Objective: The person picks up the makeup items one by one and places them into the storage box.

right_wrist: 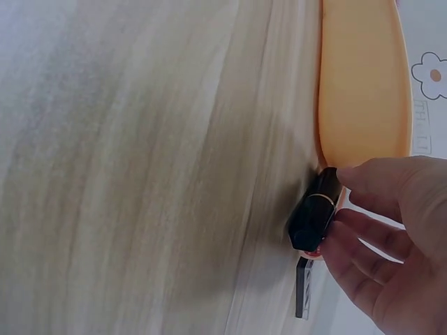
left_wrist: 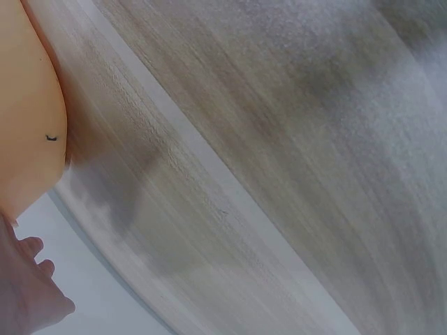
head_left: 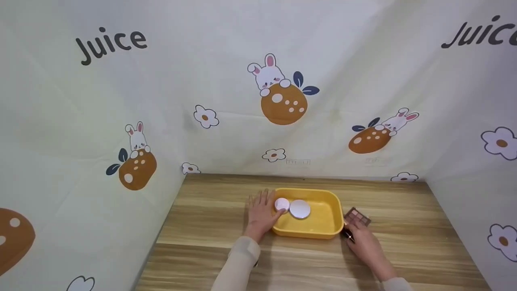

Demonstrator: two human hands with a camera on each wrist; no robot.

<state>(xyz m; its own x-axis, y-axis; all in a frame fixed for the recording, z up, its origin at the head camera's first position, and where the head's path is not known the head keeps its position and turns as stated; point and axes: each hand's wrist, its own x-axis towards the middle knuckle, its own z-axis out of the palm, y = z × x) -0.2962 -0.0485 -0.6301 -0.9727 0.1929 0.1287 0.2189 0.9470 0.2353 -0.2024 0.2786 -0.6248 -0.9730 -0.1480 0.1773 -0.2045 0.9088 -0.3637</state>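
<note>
A yellow plastic tray [head_left: 323, 220] stands on the table, holding a small pale pink round case [head_left: 281, 204] and a larger silvery-white round case [head_left: 300, 209]. My left hand [head_left: 260, 214] rests at the tray's left rim, fingers extended outside and thumb reaching over the rim beside the pink case. Beyond the tray's right end, my right hand [head_left: 365, 244] pinches a black lipstick tube [right_wrist: 316, 213] with a gold ring between thumb and fingers. The tube lies close to the tray's corner. Just past this hand, an eyeshadow palette [head_left: 358, 216] shows several pans, partly covered by the fingers.
The wood-grain table [head_left: 210, 202] ends against a white backdrop curtain [head_left: 226, 141] at the back. More printed curtain hangs along the left and right sides, close to the table's edges.
</note>
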